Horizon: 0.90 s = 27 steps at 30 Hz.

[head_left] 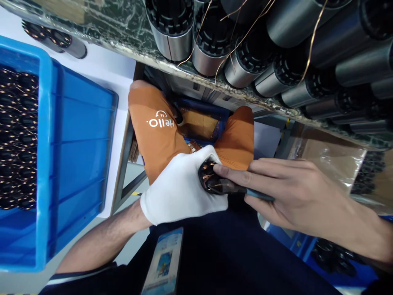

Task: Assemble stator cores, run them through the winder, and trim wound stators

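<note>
My left hand (181, 188), in a white glove, is wrapped around a dark cylindrical part (208, 174) with copper wire ends on its upward face, held above my lap. From the right, my bare right hand (285, 188) grips a slim dark tool (259, 194). The tool's front end lies against the rim of the part, and a fingertip of that hand touches the wire ends. Most of the part's body is hidden inside the glove.
Above my knees, a worn green bench edge (116, 43) carries several metal cylinders (208, 61) with loose copper wires. A blue crate (46, 164) of wired parts stands left. Two cylinders (73, 46) lie behind it. A blue bin (337, 262) sits at lower right.
</note>
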Each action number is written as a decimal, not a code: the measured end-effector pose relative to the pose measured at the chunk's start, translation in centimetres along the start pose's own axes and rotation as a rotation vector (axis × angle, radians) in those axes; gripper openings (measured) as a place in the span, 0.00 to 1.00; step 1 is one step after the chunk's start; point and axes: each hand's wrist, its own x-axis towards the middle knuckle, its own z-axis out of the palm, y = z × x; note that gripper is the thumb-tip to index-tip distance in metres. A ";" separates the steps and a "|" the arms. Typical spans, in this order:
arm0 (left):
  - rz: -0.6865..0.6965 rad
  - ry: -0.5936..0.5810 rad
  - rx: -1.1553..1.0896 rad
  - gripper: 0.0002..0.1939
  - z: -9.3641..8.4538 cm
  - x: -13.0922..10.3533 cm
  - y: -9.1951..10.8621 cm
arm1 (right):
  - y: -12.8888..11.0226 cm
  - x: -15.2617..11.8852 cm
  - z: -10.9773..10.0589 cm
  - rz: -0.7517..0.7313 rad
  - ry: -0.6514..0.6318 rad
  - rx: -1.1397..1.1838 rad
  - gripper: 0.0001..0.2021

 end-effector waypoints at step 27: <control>-0.101 -0.064 -0.772 0.17 2.3 0.2 -3.8 | 1.9 1.7 4.9 0.296 0.173 0.720 0.29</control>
